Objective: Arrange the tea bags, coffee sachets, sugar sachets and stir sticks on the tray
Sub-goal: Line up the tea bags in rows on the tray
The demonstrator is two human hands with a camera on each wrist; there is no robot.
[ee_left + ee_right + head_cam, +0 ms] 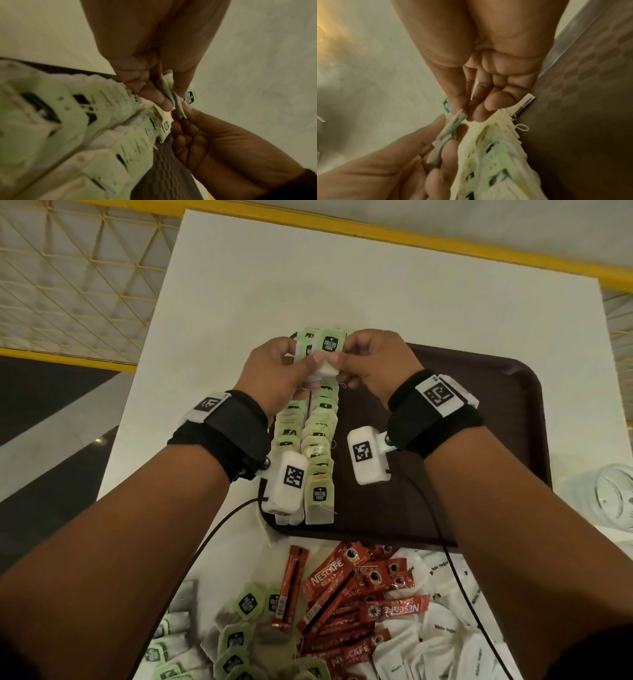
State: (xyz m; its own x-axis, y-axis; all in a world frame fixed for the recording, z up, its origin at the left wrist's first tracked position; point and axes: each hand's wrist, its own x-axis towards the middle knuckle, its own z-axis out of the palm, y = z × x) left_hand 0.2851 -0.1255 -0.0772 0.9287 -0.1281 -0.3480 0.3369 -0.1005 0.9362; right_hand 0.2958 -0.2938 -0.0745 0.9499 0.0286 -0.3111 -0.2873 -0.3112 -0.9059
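Fingers [320,358] of your left hand [274,371] and right hand [373,361] pinch a small stack of green-tagged white paper tea bags [329,350], squaring it. You hold it at the far end of the two tea-bag rows [317,446] on the dark brown plastic tray [479,412], probably to extend them.

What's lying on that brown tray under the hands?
Two rows of green-tagged tea bags run along the tray's left side; the rest visible is bare. Both hands hide the rows' far ends.

"McCoy teas" is printed on the green tags of the tea bags [330,344], "NESCAFE CLASSIC" on the red coffee sachets [337,571], and "White Sugar" on the white sugar sachets [440,571]; square black-and-white codes are borne by the wrist units [363,452].
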